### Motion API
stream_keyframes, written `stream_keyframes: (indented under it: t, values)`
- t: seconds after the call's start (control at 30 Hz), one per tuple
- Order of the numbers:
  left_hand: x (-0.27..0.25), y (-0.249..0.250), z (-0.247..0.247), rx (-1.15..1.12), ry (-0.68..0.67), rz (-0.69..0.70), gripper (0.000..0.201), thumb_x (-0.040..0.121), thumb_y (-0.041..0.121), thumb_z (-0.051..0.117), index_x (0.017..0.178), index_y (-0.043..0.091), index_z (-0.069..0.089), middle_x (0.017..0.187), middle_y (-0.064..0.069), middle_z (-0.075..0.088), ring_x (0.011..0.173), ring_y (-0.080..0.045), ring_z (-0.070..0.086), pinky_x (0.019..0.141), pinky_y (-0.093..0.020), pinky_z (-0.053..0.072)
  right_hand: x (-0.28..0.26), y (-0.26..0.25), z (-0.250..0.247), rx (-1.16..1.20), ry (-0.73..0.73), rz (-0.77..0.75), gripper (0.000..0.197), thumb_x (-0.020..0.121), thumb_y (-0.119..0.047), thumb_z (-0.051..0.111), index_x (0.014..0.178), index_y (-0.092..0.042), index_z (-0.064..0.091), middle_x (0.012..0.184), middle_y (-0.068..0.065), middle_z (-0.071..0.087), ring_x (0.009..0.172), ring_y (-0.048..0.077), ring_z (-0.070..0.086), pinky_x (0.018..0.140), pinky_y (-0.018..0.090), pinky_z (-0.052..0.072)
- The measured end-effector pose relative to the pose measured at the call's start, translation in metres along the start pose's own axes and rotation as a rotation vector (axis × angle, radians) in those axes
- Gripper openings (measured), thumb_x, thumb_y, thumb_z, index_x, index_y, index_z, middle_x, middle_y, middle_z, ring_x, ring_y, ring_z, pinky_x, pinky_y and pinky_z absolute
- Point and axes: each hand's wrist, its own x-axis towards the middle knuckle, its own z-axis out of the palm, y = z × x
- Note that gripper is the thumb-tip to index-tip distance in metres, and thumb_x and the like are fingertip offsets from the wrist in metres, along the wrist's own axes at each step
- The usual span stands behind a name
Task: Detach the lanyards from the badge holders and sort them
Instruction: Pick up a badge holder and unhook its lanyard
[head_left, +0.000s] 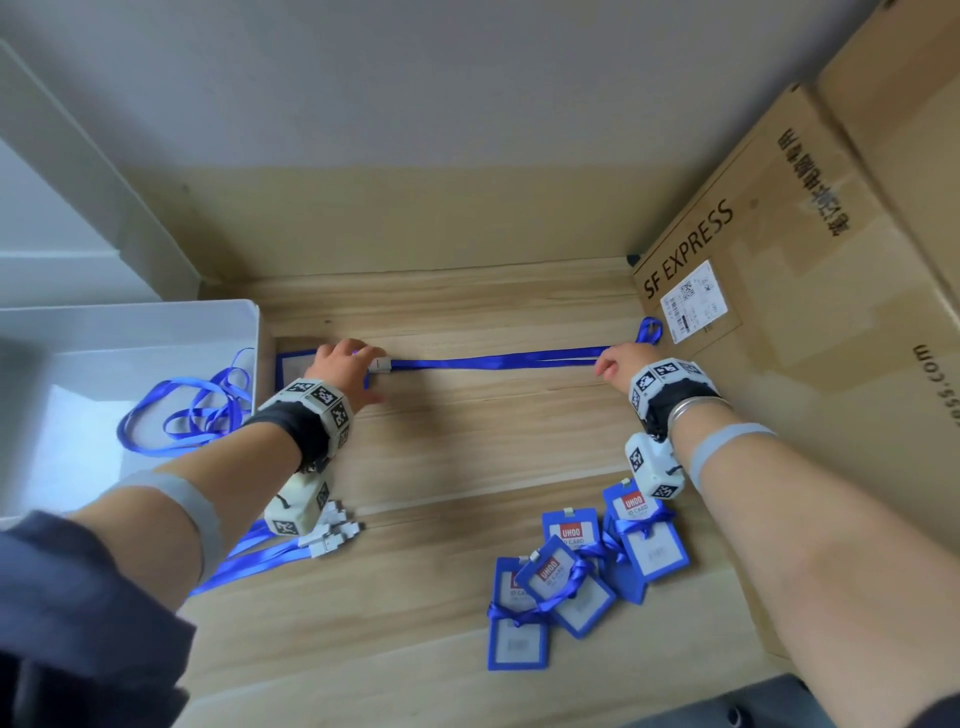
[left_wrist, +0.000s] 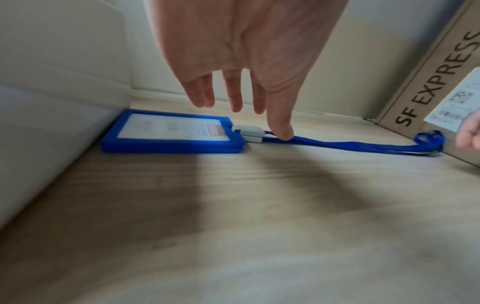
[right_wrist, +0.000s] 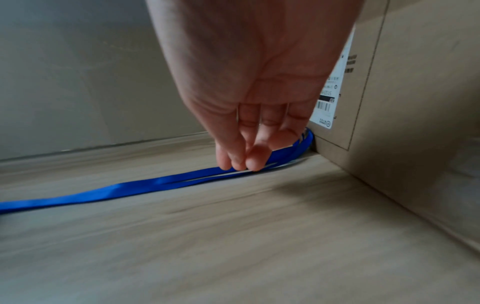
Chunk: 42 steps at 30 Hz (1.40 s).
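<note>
Left hand (head_left: 345, 371), right hand (head_left: 621, 364) pin lanyard (head_left: 493, 359) lying crosswise.

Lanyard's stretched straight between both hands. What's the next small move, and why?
Probably shift the left hand onto the white clip and release it from the badge holder: the lanyard lies straight, the right hand pinches it, and the clip sits against the holder.

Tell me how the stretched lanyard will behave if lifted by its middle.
Probably floppy: the lanyard is a thin flat ribbon, lying straight only between the left hand and right hand; lifted mid-span it would likely sag. Likely light, though the clip end may hang lower. Its sheen in the right wrist view hints it may slip.
</note>
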Motion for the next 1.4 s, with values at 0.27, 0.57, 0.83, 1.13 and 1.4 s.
stream_keyframes:
  t: [0.27, 0.57, 0.83, 1.13, 1.4]
  values:
    - [-0.034, 0.007, 0.017, 0.024, -0.078, 0.063, 0.044, 0.086, 0.034, 0.06, 0.129, 0.024, 0.05, 0.134, -0.006, 0.047, 0.125, -0.031, 0.039, 0.106, -0.039, 0.034, -0.048, -0.034, 0.043, 0.119, -0.115, -0.053, 0.022, 0.091, -0.009, 0.052, 0.1, -0.019, 0.07, 0.074, -0.01, 0.059, 0.067, 0.009, 0.055, 0.072, 0.023, 0.045]
    - [-0.064, 0.012, 0.031, -0.028, -0.174, 0.155, 0.031, 0.09, 0.028, 0.055, 0.118, 0.017, 0.057, 0.119, -0.008, 0.059, 0.106, -0.025, 0.057, 0.088, -0.031, 0.044, -0.08, -0.038, 0.087, 0.076, -0.321, -0.042, 0.024, 0.087, -0.02, 0.064, 0.11, -0.018, 0.068, 0.113, 0.0, 0.069, 0.098, 0.015, 0.063, 0.08, 0.02, 0.045]
    - [-0.074, 0.009, 0.04, -0.047, -0.227, 0.168, 0.031, 0.091, 0.025, 0.053, 0.12, 0.014, 0.056, 0.12, -0.009, 0.061, 0.109, -0.026, 0.058, 0.095, -0.034, 0.047, -0.079, -0.041, 0.099, -0.027, -0.279, -0.025, 0.022, 0.089, -0.018, 0.06, 0.11, -0.014, 0.067, 0.118, 0.003, 0.067, 0.095, 0.014, 0.058, 0.072, 0.021, 0.046]
    - [-0.077, 0.012, 0.03, -0.123, -0.205, 0.199, 0.026, 0.092, 0.023, 0.053, 0.116, 0.014, 0.059, 0.116, -0.005, 0.064, 0.105, -0.022, 0.059, 0.086, -0.027, 0.044, -0.072, -0.055, 0.064, 0.156, -0.003, -0.031, 0.017, 0.094, -0.016, 0.051, 0.107, -0.012, 0.062, 0.113, 0.007, 0.065, 0.095, 0.02, 0.059, 0.08, 0.028, 0.044]
    - [-0.08, 0.027, 0.029, -0.292, -0.283, 0.166, 0.031, 0.09, 0.021, 0.057, 0.12, 0.013, 0.056, 0.112, -0.007, 0.068, 0.103, -0.022, 0.063, 0.093, -0.03, 0.047, -0.067, -0.102, 0.05, 0.307, 0.084, -0.171, 0.015, 0.091, -0.016, 0.056, 0.103, -0.012, 0.064, 0.108, 0.005, 0.067, 0.097, 0.019, 0.061, 0.077, 0.024, 0.042]
